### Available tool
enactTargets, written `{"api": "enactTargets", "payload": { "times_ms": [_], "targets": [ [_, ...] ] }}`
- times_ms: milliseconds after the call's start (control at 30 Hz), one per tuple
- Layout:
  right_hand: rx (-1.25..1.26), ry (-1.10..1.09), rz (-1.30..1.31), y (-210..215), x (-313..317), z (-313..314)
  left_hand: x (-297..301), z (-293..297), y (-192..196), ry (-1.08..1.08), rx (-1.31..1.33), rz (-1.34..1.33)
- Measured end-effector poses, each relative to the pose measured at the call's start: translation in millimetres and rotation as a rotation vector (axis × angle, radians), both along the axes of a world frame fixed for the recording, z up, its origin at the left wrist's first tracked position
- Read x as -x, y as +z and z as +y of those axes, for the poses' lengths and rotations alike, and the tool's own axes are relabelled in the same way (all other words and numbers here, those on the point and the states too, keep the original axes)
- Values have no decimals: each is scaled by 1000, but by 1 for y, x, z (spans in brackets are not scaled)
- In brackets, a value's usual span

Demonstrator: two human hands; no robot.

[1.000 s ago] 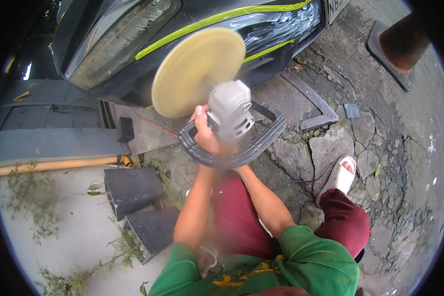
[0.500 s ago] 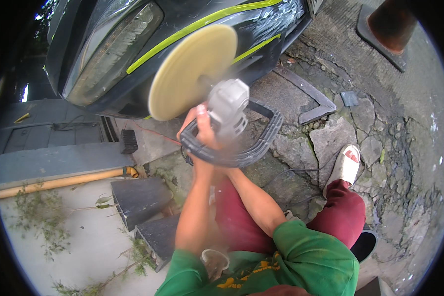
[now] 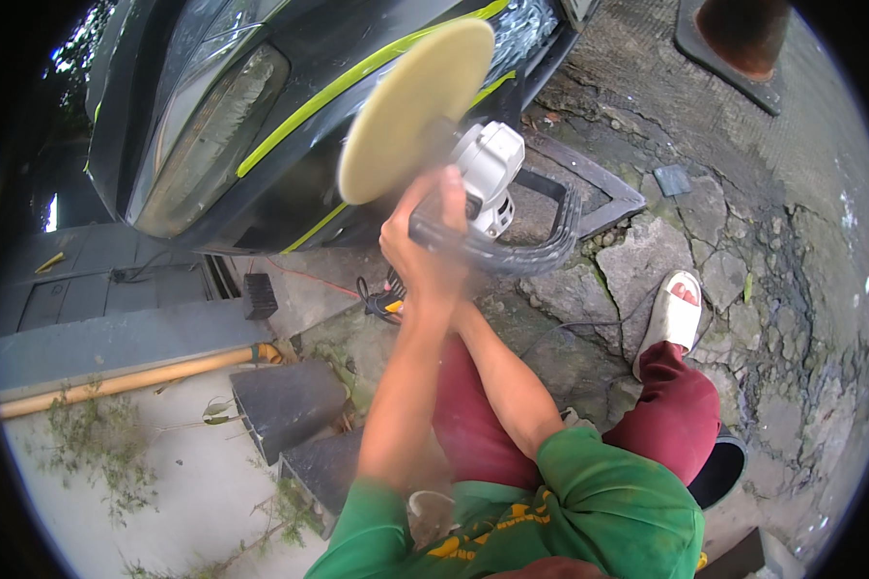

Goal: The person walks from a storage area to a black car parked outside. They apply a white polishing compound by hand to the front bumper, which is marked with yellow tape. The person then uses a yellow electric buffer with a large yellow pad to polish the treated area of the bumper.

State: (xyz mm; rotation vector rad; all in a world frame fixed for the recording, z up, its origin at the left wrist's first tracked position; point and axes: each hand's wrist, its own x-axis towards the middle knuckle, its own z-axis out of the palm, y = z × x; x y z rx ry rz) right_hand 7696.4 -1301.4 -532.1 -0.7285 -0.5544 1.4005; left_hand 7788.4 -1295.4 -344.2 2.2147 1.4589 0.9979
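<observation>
A polisher with a white head [image 3: 493,164] and a large round pale yellow pad [image 3: 417,111] is held up before a dark car's bumper [image 3: 333,164]. Whether the pad touches the bumper I cannot tell. My left hand [image 3: 423,246] is closed around the black loop handle [image 3: 536,253], close behind the head. My right forearm [image 3: 512,381] crosses behind my left wrist toward the polisher's rear end [image 3: 392,289], where a yellow-orange part shows. The fingers of my right hand are hidden. Yellow-green tape [image 3: 328,96] runs along the bumper below the headlight [image 3: 217,145].
Cracked, uneven concrete [image 3: 666,261] lies by my white slipper [image 3: 676,314], with a dark cord [image 3: 589,333] trailing across it. Dark blocks [image 3: 290,405] and an orange-yellow pipe [image 3: 135,376] are at left. A cone's base [image 3: 734,68] stands far right.
The polisher has moved right and up across the bumper, with my left hand still on the loop handle. Its rear end with the yellow-orange part now shows beside my left wrist.
</observation>
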Motion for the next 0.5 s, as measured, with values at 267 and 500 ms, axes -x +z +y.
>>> {"api": "enactTargets", "payload": {
  "times_ms": [267, 500],
  "targets": [
    [18, -23, 27, -11, -58, 5, -52, 2, -5, -64, 19, -8],
    [-54, -60, 63, 11, -10, -7, 26, -7, 5, -24, 36, -91]
  ]
}}
